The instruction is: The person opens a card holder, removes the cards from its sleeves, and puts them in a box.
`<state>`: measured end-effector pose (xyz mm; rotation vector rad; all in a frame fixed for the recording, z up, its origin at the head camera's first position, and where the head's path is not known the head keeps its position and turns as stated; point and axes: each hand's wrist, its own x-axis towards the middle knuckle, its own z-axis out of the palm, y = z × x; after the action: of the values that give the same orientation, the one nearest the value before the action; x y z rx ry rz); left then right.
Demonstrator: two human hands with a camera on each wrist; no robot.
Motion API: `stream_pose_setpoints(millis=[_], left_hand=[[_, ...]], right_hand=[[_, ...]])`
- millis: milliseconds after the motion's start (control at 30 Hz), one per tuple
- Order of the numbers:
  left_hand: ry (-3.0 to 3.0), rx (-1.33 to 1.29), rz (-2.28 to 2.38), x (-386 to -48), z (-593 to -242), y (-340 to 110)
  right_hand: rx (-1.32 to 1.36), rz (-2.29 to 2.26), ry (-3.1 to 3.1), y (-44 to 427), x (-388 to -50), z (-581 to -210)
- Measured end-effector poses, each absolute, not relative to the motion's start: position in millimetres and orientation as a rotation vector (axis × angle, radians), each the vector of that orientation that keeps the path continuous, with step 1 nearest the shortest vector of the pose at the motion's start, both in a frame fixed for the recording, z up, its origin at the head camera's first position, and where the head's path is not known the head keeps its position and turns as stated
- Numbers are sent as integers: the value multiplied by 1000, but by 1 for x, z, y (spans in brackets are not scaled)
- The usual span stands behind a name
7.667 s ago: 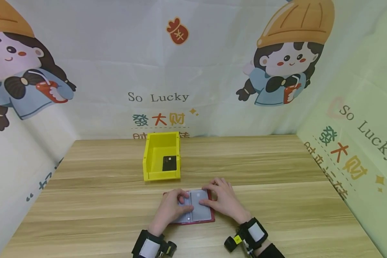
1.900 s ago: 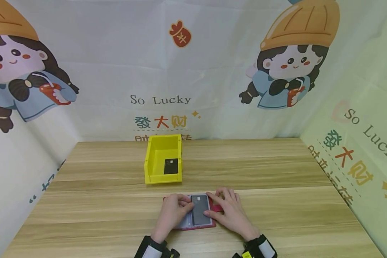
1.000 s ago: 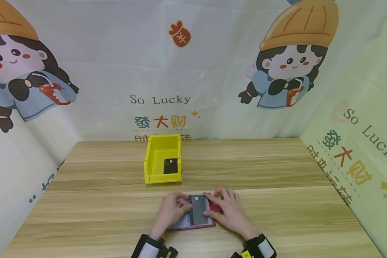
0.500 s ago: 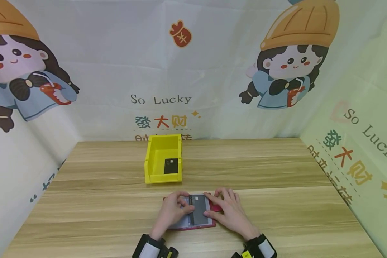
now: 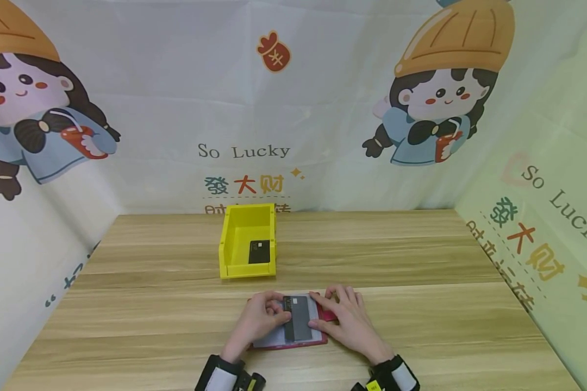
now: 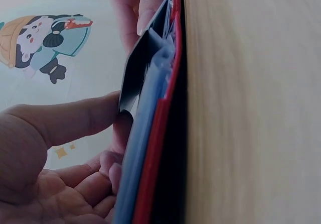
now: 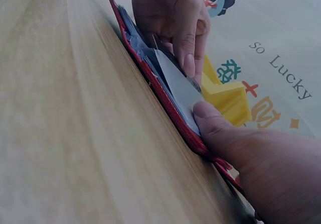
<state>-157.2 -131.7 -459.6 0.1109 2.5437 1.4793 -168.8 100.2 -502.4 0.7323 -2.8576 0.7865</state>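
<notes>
A red card holder [image 5: 318,342] lies spread on the table, its clear pages facing up. One dark bank card [image 5: 300,320] sits partly in a clear sleeve, its darker left strip sticking out. My left hand [image 5: 258,320] pinches that protruding edge between thumb and finger. In the left wrist view the card [image 6: 134,66] bends up from the pages, above the red cover [image 6: 156,148]. My right hand [image 5: 352,320] grips the holder's right side, thumb pressing the sleeve. The right wrist view shows that thumb [image 7: 215,123] on the pale sleeve [image 7: 176,83].
Behind the holder stands a yellow bin [image 5: 247,271] with a black card [image 5: 260,252] lying inside. The wooden table [image 5: 396,250] ends at a printed cloth backdrop [image 5: 323,119]. A pink-red tab [image 5: 329,315] juts out under the right hand.
A dark card has replaced the paler one seen in the sleeve at first. Over the last second it has slid left, partly out, with my left hand. My right hand has stayed put.
</notes>
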Motion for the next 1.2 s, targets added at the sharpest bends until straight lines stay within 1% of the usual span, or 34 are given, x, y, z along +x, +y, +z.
stream_pose_setpoints(millis=[533, 1200], left_hand=[[2546, 134, 1514, -152, -456, -141], [2544, 26, 1562, -154, -448, -154]], right_hand=[[752, 777, -2820, 100, -169, -506], [738, 824, -2838, 100, -169, -504]])
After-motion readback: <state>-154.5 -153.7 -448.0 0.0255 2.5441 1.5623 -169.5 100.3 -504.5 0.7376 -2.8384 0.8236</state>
